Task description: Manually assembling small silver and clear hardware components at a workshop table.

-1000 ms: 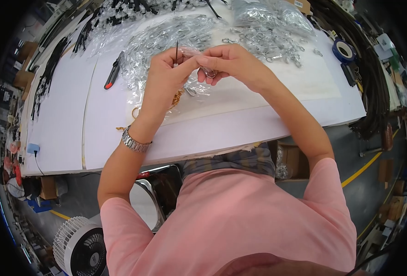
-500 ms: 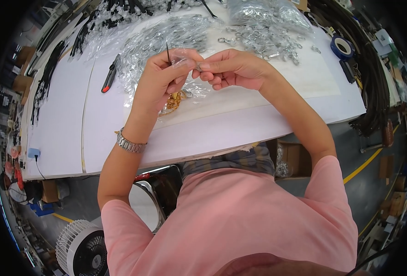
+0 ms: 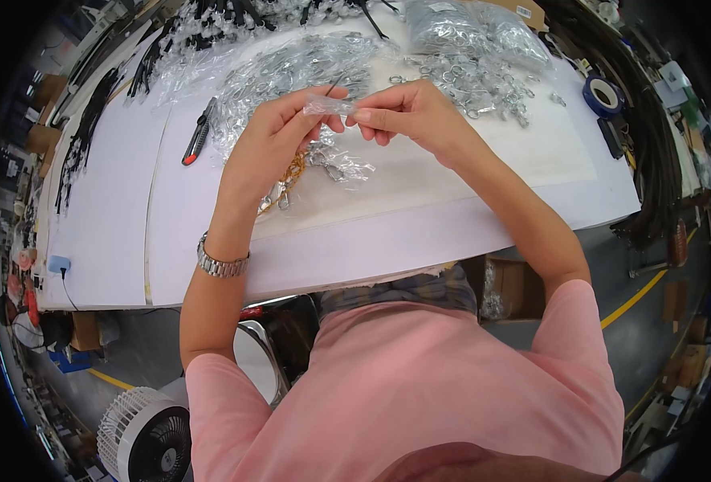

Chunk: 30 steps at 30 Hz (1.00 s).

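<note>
Over the table, both hands meet at a small clear plastic bag. My left hand is closed on the bag between thumb and fingers. A thin dark pointed strip sticks up from behind it; I cannot make out what it is. My right hand pinches the other end of the bag, where the fingertips hide what is inside. Below my left wrist lie a gold-coloured chain and silver metal clasps. Beside them is a clear-wrapped metal piece.
A heap of clear bags with metal parts covers the table's far middle. Loose metal clasps lie to the right under bulging bags. A utility knife sits at left, blue tape at right, black straps along the edge.
The thin dark strip has gone from upright to slanting right. My left hand has shifted slightly left, and more of the clear bag shows between the hands.
</note>
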Tool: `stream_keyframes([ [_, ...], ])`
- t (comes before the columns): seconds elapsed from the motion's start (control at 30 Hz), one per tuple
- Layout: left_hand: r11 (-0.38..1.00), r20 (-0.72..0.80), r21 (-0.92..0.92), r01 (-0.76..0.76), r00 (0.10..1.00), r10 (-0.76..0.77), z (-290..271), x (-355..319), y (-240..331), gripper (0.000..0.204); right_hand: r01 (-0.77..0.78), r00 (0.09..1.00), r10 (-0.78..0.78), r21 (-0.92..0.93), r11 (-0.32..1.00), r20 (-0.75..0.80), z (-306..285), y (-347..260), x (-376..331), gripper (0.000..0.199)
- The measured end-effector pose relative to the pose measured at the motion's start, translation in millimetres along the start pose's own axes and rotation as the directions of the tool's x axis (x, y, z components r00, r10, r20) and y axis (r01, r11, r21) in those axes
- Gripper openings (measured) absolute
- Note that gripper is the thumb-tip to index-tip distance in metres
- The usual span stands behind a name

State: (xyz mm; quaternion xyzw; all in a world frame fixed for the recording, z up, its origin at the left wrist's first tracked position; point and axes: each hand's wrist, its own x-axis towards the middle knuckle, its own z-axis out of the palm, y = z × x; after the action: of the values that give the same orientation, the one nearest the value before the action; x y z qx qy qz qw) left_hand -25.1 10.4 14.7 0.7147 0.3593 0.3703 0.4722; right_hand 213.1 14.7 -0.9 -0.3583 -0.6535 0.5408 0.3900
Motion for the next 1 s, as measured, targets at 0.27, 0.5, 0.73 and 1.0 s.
stream_keyframes([
  [0.27, 0.996, 0.013, 0.088, 0.030, 0.999, -0.032, 25, -2, -1, 0.035, 0.039, 0.991, -0.050, -0.089, 0.995, -0.125, 19, 11, -6, 0.020],
  [0.5, 0.780, -0.191, 0.597, -0.187, 0.911, 0.365, 41, -3, -22, 0.030, 0.089, 0.973, -0.107, -0.096, 0.991, -0.202, 42, 17, -14, 0.020],
  [0.73, 0.946, -0.213, 0.321, -0.045, 0.970, 0.119, 12, 7, -8, 0.027, 0.189, 0.939, 0.167, 0.856, 0.481, -0.301, -18, 18, -25, 0.023],
  [1.0, 0.999, -0.356, -0.017, -0.051, 0.934, 0.042, -17, 24, -19, 0.028, -0.056, 0.978, -0.017, -0.342, 0.938, -0.207, 40, -9, -50, 0.039],
])
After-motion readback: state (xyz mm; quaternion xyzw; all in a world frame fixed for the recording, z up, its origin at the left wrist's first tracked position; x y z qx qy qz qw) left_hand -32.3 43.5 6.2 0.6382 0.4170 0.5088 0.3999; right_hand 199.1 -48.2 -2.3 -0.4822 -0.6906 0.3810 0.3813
